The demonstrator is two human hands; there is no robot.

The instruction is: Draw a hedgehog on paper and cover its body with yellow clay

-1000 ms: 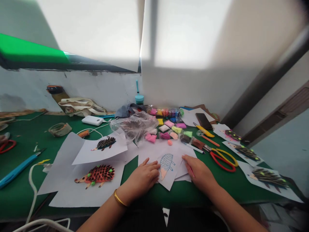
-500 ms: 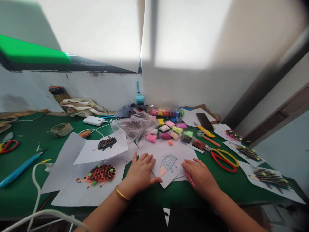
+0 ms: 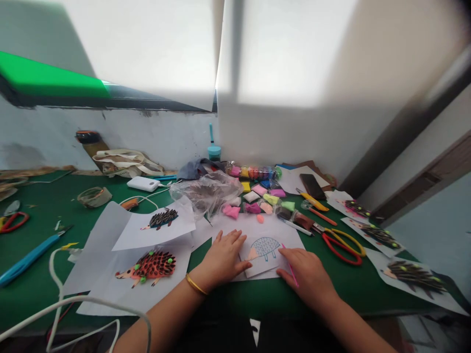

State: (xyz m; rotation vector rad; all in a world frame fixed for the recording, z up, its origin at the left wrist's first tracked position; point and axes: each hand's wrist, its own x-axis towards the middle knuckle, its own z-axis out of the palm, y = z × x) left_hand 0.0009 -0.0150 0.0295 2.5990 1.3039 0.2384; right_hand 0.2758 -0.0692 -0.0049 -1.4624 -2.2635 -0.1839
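Observation:
A small white sheet with a hedgehog drawing (image 3: 264, 248) lies before me, its spines outlined in blue and its face peach-coloured. My left hand (image 3: 224, 254) rests on the sheet's left side, fingers stretched out, thumb along the lower edge. At the right, my right hand (image 3: 309, 275) touches the sheet's edge and has a thin pink stick (image 3: 293, 274) held between thumb and fingers. Beneath is a larger white paper (image 3: 294, 240). On that paper, beyond the drawing, sits a small peach lump of clay (image 3: 260, 218).
Bagged coloured clay (image 3: 251, 196) lies behind the papers. To the right are scissors (image 3: 342, 245), a white pen (image 3: 296, 226), a yellow cutter (image 3: 312, 201) and a phone (image 3: 312, 186). Finished hedgehog pictures (image 3: 147, 268) flank both sides. A white cable (image 3: 55, 279) loops at left.
The hedgehog sheet has turned counterclockwise and shifted right, so the drawing lies more level. My left hand has moved right with it. More of the pink stick shows in my right hand.

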